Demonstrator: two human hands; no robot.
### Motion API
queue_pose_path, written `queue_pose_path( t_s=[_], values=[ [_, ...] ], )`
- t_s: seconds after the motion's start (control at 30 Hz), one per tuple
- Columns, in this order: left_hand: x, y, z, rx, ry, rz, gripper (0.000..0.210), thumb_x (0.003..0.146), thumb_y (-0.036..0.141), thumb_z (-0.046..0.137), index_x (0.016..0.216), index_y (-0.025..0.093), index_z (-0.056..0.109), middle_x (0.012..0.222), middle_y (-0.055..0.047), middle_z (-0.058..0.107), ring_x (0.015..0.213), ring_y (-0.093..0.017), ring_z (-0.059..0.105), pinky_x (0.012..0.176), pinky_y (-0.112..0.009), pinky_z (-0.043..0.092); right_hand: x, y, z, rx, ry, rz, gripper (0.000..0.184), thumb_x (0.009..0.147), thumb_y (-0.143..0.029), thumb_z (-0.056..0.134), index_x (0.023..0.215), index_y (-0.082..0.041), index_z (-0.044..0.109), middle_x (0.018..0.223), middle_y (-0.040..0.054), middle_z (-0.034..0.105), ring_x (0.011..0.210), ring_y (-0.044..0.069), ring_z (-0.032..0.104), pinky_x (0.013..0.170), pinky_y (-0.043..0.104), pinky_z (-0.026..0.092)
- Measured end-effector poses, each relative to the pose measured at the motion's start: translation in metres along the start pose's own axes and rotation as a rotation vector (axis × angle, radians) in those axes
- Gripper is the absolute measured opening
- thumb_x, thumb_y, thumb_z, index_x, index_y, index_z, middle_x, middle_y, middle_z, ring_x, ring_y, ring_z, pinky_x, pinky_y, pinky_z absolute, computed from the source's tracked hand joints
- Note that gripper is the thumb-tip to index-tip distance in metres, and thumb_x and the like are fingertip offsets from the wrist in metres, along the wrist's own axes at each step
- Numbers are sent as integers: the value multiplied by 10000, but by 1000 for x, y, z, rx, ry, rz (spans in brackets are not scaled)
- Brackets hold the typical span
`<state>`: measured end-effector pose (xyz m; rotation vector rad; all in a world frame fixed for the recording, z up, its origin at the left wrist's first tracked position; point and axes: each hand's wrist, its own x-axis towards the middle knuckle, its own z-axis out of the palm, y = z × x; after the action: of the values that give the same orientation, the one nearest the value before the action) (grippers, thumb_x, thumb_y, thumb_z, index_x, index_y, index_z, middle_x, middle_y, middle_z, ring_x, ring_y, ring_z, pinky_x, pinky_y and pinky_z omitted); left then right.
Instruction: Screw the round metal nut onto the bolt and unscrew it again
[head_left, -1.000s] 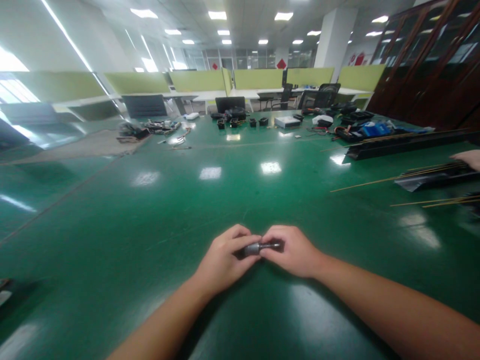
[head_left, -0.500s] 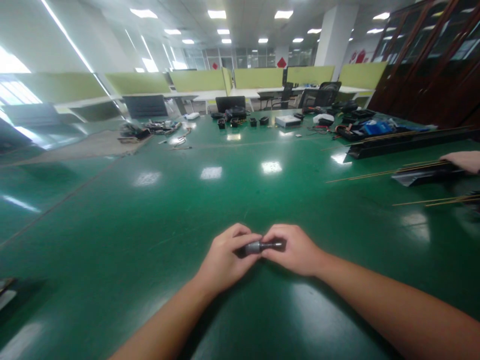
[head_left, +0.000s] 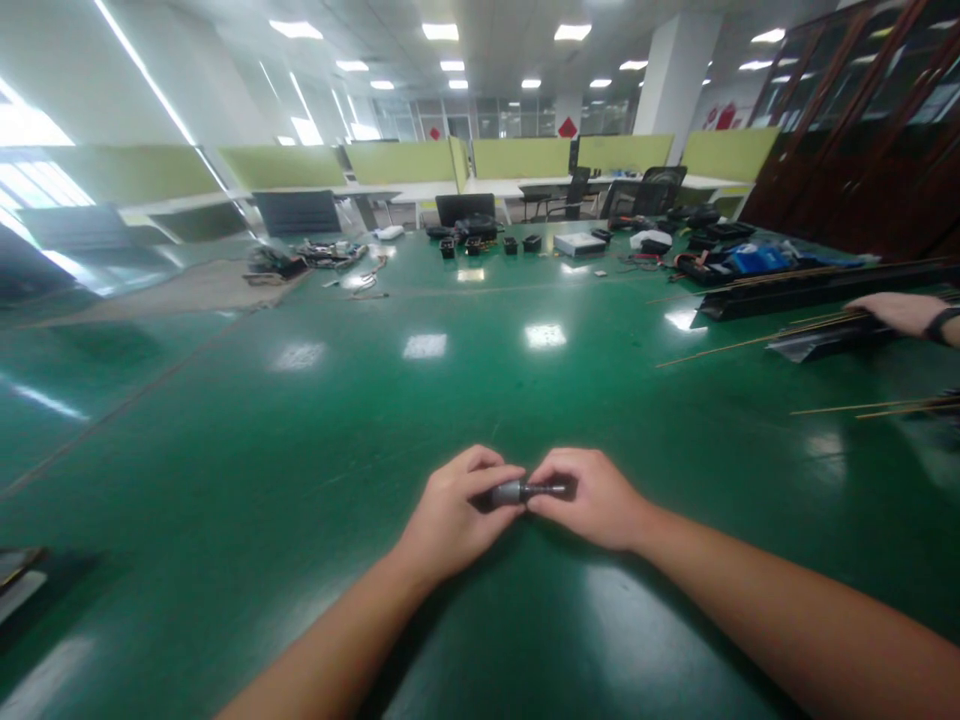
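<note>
Between my hands lies a short, dark grey cylinder with a thin shaft, held level just above or on the green tabletop; its exact kind is too small to tell. My left hand wraps its thick end, thumb and forefinger closed round the body. With thumb and forefinger my right hand pinches around the thin, shiny shaft, whose tip points into the palm. The fingertips of both hands almost meet at the joint between the thick and thin parts.
On the right, another person's hand with a dark wristband rests on a black channel with thin yellow rods. Small black boxes, a white box and blue items stand along the far edge. A flat object lies at left.
The other person's hand has reached further left, bringing its wristband into view, and the black channel's near end has shifted left and up. My own hands keep nearly the same grip.
</note>
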<state>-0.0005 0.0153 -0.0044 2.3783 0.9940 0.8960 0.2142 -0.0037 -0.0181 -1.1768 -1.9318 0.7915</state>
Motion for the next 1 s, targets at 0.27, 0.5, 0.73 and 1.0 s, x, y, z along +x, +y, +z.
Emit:
queue_pose_path(
  t_s=[0.27,0.5,0.73,1.0],
  values=[
    [1,1,-3,11,25,7,293,765,184,752,1046,262,728,966,-27,656,882,-149,624,759,-253,500,0,-2,-1,22,3,2,99,769,-231,743,847,-175,715,803,9,691,737,146,616,673,253,436],
    [1,-2,-2,8,18,9,275,785,207,747,1051,270,724,973,-21,655,880,-137,622,755,-242,498,1,-1,0,16,23,-2,56,789,-219,720,829,-179,716,796,9,689,737,146,612,679,258,434],
    [2,-2,-6,25,32,4,277,778,212,755,1046,272,726,976,-19,656,886,-137,622,763,-240,498,1,-3,-1,13,48,10,46,778,-203,726,816,-179,719,767,0,674,709,137,599,650,248,425],
    [2,-6,-6,29,65,-15,283,767,197,754,1039,269,729,980,-19,659,883,-141,628,763,-247,504,2,-4,-2,22,76,37,50,777,-193,718,825,-181,711,763,-5,665,693,132,589,636,245,428]
  ],
)
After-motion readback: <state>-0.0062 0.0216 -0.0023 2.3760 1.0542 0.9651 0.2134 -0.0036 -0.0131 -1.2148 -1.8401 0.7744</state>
